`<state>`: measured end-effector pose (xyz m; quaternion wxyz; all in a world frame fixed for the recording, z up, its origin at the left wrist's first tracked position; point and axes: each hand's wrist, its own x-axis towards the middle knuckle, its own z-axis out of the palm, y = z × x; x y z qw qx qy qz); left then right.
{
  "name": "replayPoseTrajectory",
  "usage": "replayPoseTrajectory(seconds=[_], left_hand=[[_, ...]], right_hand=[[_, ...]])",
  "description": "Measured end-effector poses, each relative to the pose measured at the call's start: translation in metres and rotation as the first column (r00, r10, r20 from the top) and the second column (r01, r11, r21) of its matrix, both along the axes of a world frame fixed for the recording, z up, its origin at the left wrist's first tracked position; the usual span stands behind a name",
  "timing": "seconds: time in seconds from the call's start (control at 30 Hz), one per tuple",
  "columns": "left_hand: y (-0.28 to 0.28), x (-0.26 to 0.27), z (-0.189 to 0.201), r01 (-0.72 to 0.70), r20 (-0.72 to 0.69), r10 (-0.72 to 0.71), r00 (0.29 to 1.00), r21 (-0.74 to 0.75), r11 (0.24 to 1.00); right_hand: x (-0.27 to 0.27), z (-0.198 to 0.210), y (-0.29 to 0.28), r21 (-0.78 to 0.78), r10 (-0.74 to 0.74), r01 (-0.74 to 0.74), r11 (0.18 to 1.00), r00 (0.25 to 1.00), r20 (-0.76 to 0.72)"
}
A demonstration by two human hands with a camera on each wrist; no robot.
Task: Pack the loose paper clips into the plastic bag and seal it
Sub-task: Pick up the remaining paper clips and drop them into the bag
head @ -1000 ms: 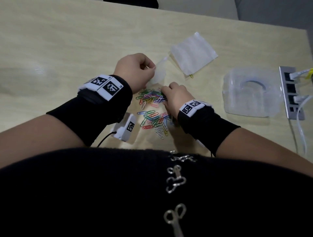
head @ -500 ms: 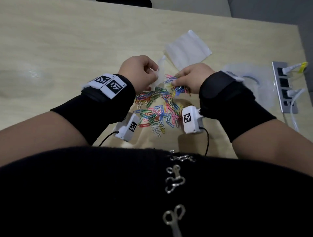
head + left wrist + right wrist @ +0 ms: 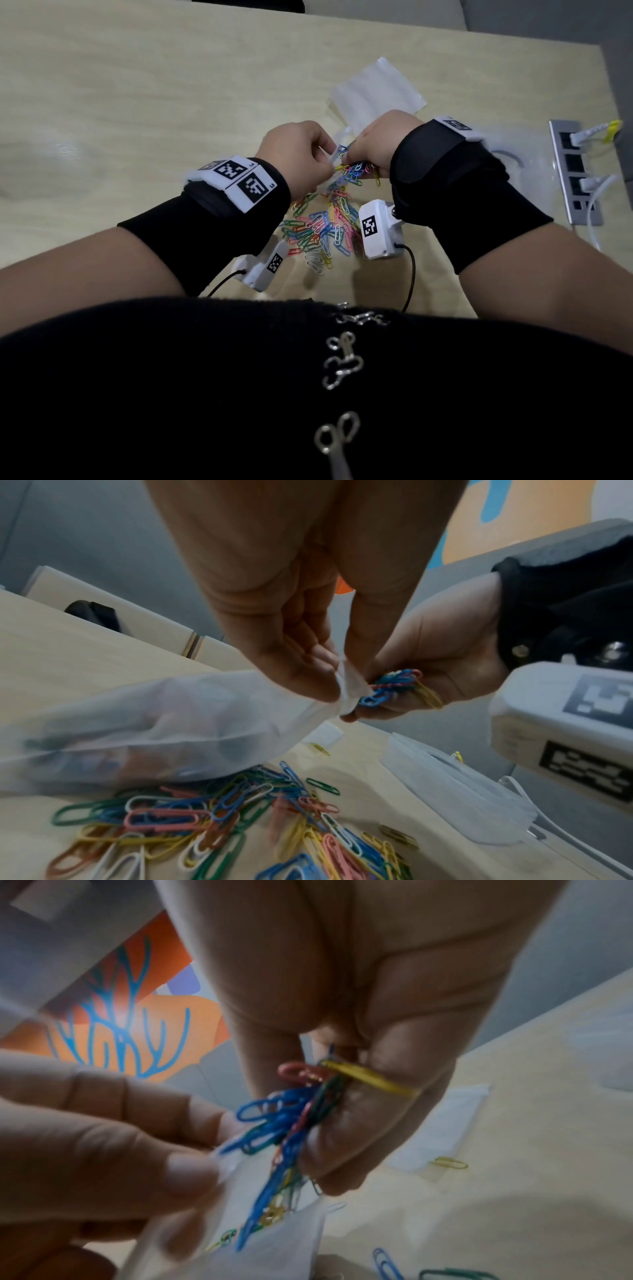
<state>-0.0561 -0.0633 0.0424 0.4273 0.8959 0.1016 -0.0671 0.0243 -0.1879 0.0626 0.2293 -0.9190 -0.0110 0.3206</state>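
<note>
right hand [image 3: 378, 142] lifted, clip bunch [image 3: 397, 688] at bag [image 3: 143, 729] mouth, left hand [image 3: 294, 154] grip.

Both forearms reach forward over the table [image 3: 137, 102], wrists close together. The left hand [image 3: 294, 154] pinches the bag's [image 3: 154, 723] rim between thumb and fingers. The right hand [image 3: 380, 144], just beside it, has its fingers curled round a bunch of paper clips [image 3: 294, 1112].

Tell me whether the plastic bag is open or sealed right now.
Open. The left hand pinches the plastic bag by its mouth, and the right hand is feeding a bunch of paper clips into it.
</note>
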Motion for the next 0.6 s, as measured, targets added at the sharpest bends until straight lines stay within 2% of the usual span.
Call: replayPoseTrajectory(seconds=[0.07,0.2,0.4,0.5,0.6], left_hand=[[-0.001,0.0,-0.001,-0.003,-0.001,0.003,1.0,0.003,1.0],[-0.001,0.001,-0.001,-0.025,-0.004,0.025,1.0,-0.027,0.999],[0.0,0.0,-0.001,-0.054,-0.014,0.053,0.998,-0.089,0.995],[0.001,0.001,0.001,-0.062,-0.007,0.061,0.998,-0.113,0.992],[0.003,0.002,0.002,-0.088,-0.005,0.088,0.996,-0.127,0.988]], right_hand=[[-0.001,0.002,0.004,-0.008,0.006,-0.006,1.0,0.998,0.057],[0.0,0.005,-0.003,0.245,-0.153,0.165,0.955,0.986,-0.068],[-0.003,-0.002,0.002,0.412,-0.314,0.392,0.822,0.917,-0.246],[-0.006,-0.004,0.004,0.403,-0.27,0.353,0.844,0.93,-0.25],[-0.01,-0.001,0.006,0.362,-0.226,0.278,0.89,0.957,-0.181]])
